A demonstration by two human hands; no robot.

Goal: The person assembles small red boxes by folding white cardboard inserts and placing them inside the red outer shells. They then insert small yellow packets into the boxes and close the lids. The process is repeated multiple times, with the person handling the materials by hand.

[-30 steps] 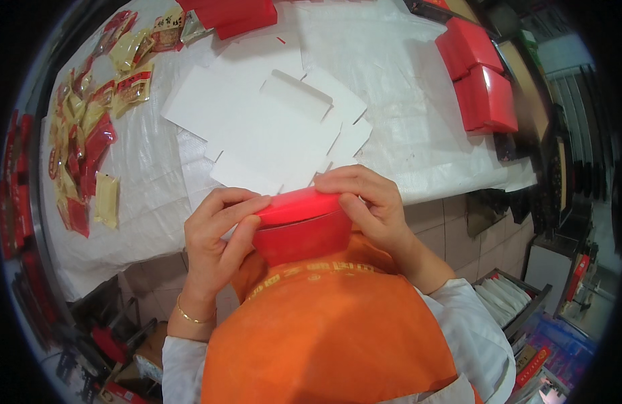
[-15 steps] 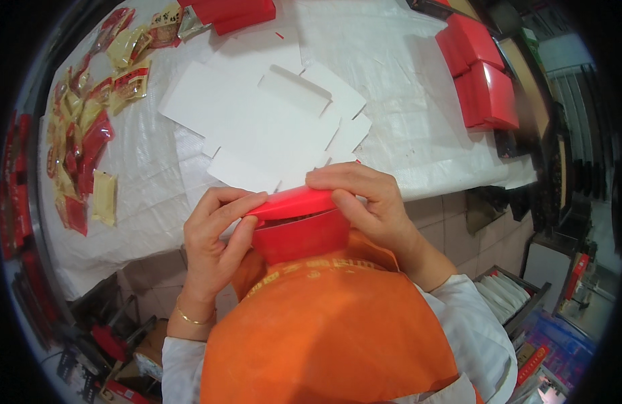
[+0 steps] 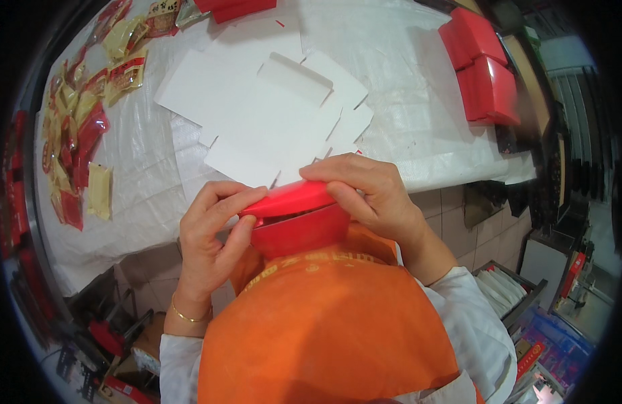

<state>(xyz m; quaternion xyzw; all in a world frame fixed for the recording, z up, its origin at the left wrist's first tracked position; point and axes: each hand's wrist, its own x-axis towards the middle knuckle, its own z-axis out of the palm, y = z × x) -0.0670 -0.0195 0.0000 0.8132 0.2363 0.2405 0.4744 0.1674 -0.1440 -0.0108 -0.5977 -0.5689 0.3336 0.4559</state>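
Note:
A red cardboard box (image 3: 301,232) is held close against my orange apron, just off the table's near edge. Its lid flap is partly raised, leaving a dark gap along the side toward me; what lies inside is hidden. My left hand (image 3: 216,225) pinches the left end of the flap between thumb and fingers. At the right end my right hand (image 3: 368,195) grips the flap, fingers over the top and thumb on the near edge. Beyond the box, flat white box blanks (image 3: 257,114) lie overlapping on the table.
Several small wrapped packets (image 3: 89,128) in gold and red are spread over the table's left side. Finished-looking red boxes (image 3: 482,67) are stacked at the right, and more red boxes (image 3: 240,8) sit at the far edge. A drawer with white packets (image 3: 499,293) stands low at right.
The gap under the lid flap looks a little wider, and the flap tilts more. Both hands keep their hold, the right one having shifted slightly upward in the picture.

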